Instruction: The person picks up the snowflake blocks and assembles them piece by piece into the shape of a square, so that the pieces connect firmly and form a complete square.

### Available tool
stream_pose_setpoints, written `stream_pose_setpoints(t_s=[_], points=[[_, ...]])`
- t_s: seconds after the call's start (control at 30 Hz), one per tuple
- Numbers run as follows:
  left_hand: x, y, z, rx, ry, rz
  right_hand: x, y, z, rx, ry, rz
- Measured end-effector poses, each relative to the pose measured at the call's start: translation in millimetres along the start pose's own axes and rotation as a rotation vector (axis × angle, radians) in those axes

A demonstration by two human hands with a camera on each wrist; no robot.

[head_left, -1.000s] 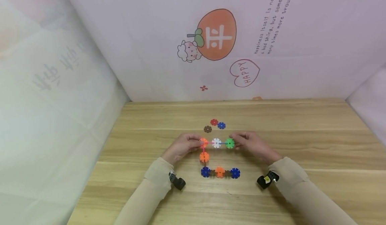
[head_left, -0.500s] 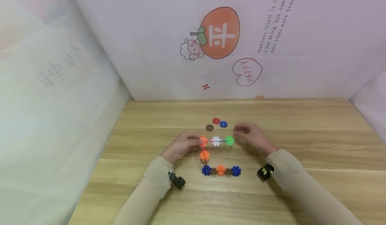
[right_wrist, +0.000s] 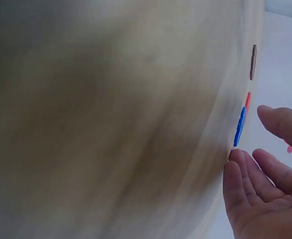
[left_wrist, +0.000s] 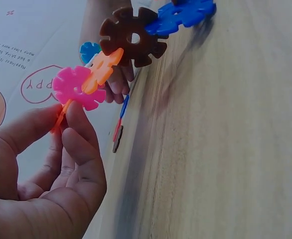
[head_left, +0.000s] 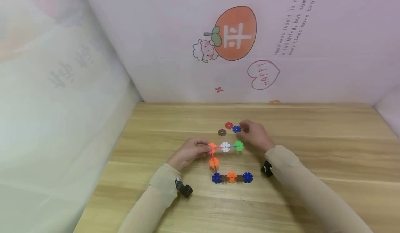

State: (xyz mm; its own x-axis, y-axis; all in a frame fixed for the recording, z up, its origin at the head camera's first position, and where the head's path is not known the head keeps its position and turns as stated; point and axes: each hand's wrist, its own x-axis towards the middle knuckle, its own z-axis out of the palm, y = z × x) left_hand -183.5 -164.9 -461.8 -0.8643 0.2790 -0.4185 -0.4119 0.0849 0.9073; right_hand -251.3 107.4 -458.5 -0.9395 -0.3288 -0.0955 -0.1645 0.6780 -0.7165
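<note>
Between thumb and index finger, my left hand (head_left: 192, 151) pinches an orange notched disc (left_wrist: 62, 115) at the corner of a chain of joined plastic snowflake discs. From there the chain runs right through a white disc (head_left: 225, 147) to a green disc (head_left: 239, 146). It also comes toward me through another orange disc (head_left: 214, 163), then right to a dark blue disc (head_left: 248, 177). A pink disc (left_wrist: 76, 89) and a brown disc (left_wrist: 132, 38) show in the left wrist view. My right hand (head_left: 254, 134), thumb and fingers apart, is beside a loose blue disc (head_left: 236, 129), holding nothing.
A loose red disc (head_left: 229, 125) and a loose brown disc (head_left: 222, 132) lie flat near the blue one on the wooden table (head_left: 175, 122). Behind the table stands a printed cloth wall (head_left: 175, 69), with a pale cloth (head_left: 93, 122) on the left.
My right hand has left the green disc and moved up and left to the loose blue disc. The left hand keeps its pinch on the orange disc. The head view has shifted slightly.
</note>
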Motion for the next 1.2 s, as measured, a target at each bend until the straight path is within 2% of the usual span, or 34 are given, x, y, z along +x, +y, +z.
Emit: stream_pose_setpoints(t_s=[0.17,0.3,0.63,0.83,0.97,1.2], points=[[-8.0,-2.0,-3.3,-0.006,0.017,-0.006,13.9,-6.4,7.7,-0.105,0.001,-0.053],[-14.5,-4.3,-3.0,0.005,0.03,-0.009,17.8,-7.4,8.7,-0.145,0.0,-0.07],[-40.6,-20.6,-1.7,0.009,0.086,-0.063,17.2,-1.9,5.6,-0.171,-0.027,-0.062],[-56.4,-33.5,-0.8,0.0,0.088,-0.096,13.2,2.6,0.2,-0.16,-0.036,-0.081],[-65.5,-37.6,1.9,0.064,0.065,-0.116,8.5,6.3,-4.0,-0.162,-0.04,-0.083],[-77.5,-36.9,9.7,0.247,0.003,-0.103,-2.2,9.6,-10.0,-0.15,-0.055,-0.071]])
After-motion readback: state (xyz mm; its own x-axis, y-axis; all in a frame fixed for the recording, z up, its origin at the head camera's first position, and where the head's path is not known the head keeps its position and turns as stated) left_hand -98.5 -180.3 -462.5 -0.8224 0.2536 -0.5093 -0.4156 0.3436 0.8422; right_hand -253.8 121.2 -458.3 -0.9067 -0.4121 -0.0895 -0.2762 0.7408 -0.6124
